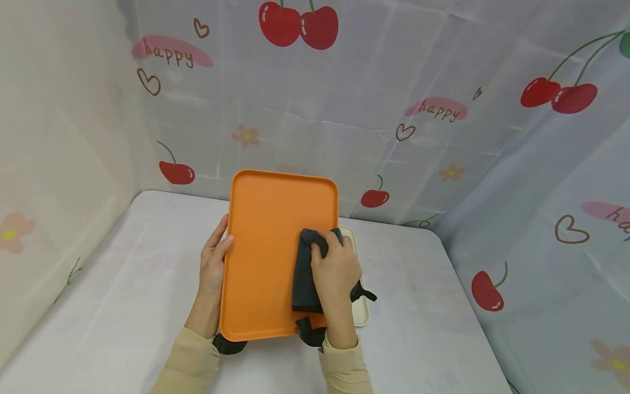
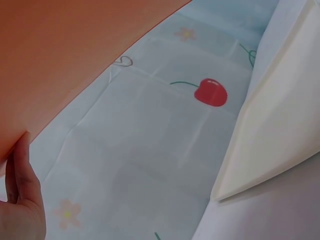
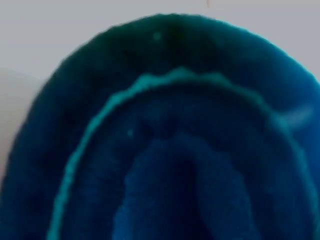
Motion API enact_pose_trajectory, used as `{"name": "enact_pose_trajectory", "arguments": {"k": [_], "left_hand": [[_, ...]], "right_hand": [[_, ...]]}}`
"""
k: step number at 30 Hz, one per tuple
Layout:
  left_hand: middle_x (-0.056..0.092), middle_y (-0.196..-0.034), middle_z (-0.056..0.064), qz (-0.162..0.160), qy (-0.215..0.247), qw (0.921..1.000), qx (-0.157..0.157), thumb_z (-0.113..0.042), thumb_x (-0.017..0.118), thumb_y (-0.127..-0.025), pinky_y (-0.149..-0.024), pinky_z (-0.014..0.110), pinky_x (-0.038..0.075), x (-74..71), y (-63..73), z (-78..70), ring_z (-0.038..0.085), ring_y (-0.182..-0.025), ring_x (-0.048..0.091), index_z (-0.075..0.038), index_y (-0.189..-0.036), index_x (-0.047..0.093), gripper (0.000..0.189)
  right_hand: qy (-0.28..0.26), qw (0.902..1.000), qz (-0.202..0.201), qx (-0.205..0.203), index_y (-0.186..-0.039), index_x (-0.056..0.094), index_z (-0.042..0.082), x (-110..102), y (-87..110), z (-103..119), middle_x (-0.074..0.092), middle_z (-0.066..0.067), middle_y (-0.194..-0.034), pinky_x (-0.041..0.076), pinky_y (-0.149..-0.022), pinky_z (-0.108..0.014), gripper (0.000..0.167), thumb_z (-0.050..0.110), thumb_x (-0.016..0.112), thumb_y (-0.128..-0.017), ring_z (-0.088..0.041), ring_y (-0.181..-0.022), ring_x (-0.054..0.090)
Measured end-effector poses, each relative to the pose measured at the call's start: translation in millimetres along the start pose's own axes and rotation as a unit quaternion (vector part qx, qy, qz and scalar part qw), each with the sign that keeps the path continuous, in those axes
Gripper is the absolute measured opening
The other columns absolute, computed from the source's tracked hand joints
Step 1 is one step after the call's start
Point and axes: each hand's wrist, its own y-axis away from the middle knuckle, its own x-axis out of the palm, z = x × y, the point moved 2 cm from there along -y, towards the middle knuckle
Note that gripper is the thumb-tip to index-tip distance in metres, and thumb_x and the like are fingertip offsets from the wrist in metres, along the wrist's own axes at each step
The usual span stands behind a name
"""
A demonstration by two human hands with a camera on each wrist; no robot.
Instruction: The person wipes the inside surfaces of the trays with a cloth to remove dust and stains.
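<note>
An orange tray (image 1: 266,246) is held tilted up off the table, its flat inner face toward the head camera. My left hand (image 1: 214,262) grips its left edge, thumb on the rim; the left wrist view shows fingers (image 2: 22,170) against the tray's underside (image 2: 65,55). With bent fingers my right hand (image 1: 337,268) holds a folded dark grey cloth (image 1: 305,279) against the tray's right side. Folded layers of the cloth (image 3: 170,115) fill the right wrist view, blurred and close, hiding that hand there.
A cream tray (image 1: 361,312) lies on the white table (image 1: 413,328), partly hidden behind the orange tray and right hand. Its corner (image 2: 260,155) also shows in the left wrist view. Cherry-printed curtains (image 1: 315,131) surround the table at the back and sides.
</note>
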Motion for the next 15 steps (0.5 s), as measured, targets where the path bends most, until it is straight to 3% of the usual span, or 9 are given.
{"name": "enact_pose_trajectory", "arguments": {"k": [7,15], "left_hand": [[0.066,-0.127,-0.008,0.007,0.013,0.9999,0.005,0.001,0.041,-0.102,-0.085,0.02,0.057,-0.9,-0.1,-3.3,0.008,-0.102,0.068,-0.021,-0.132,0.063,0.043],[0.067,-0.124,-0.008,0.009,0.001,0.9999,0.009,0.0,0.042,-0.102,-0.084,0.02,0.057,-0.2,-0.2,-2.4,0.007,-0.101,0.068,-0.022,-0.131,0.064,0.043]], "right_hand": [[0.013,0.9995,-0.007,0.03,-0.104,0.076,0.021,-2,-3.8,-17,0.065,-0.01,-0.088,0.053,-0.054,-0.047,0.022,0.022,0.078,-0.082,-0.035,-0.063,0.062],[0.01,0.999,0.007,0.042,-0.106,0.076,0.021,0,-2.2,-20,0.066,-0.01,-0.086,0.053,-0.056,-0.047,0.024,0.023,0.078,-0.082,-0.035,-0.067,0.062]]}}
